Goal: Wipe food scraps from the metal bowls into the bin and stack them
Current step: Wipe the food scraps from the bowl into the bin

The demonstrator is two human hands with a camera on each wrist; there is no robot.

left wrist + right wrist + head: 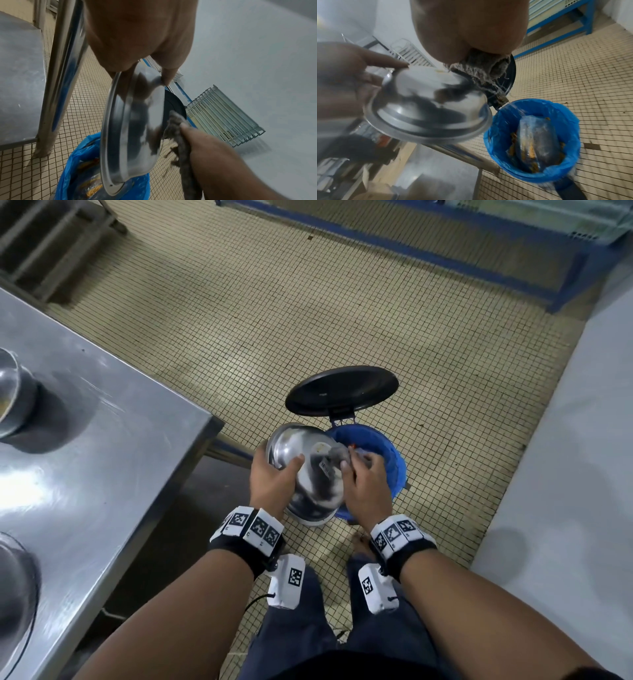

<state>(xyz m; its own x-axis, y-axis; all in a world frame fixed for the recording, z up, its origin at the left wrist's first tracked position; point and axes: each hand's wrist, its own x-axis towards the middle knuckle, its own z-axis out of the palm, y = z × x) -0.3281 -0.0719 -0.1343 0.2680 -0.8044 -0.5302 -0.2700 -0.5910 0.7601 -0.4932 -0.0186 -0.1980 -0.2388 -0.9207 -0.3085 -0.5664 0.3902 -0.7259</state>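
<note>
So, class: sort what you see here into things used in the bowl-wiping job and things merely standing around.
In use: metal bowl, grey cloth, blue-lined bin, left hand, right hand.
Standing around: metal table, blue rack, wire shelf.

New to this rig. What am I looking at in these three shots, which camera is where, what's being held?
No robot here: a person works with bare hands, wearing tagged wristbands with small cameras. The big picture is from a head camera looking down; the other two look along each wrist.

The left hand grips a metal bowl, tilted over a bin lined with a blue bag, its black lid standing open. The right hand holds a grey rag against the bowl. Scraps already lie in the bag.

On the steel table to the left stand two more bowls, only partly in view.
</note>
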